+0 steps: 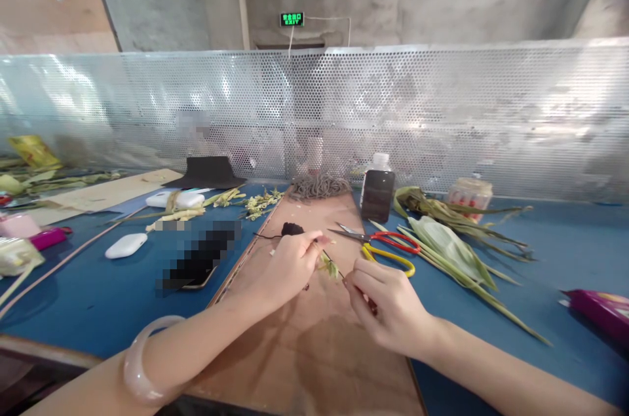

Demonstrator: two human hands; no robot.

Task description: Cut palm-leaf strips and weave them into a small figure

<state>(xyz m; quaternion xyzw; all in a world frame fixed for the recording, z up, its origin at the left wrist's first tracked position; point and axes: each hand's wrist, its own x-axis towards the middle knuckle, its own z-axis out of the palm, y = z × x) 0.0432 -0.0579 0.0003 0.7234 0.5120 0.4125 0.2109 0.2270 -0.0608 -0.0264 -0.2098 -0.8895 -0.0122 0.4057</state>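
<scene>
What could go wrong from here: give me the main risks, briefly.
1. The scissors lie with their handles spread just beyond the right hand; a careless reach might meet a blade.
2. The thin dark strand runs between the right hand and the left hand; it could slip or snap if pulled hard.
3. The bottle stands upright near the scissors and might get knocked over.

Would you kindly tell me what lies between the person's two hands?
In the head view, a thin dark strand and a small yellow-green leafy piece show between the left hand and the right hand, with brown board below.
</scene>
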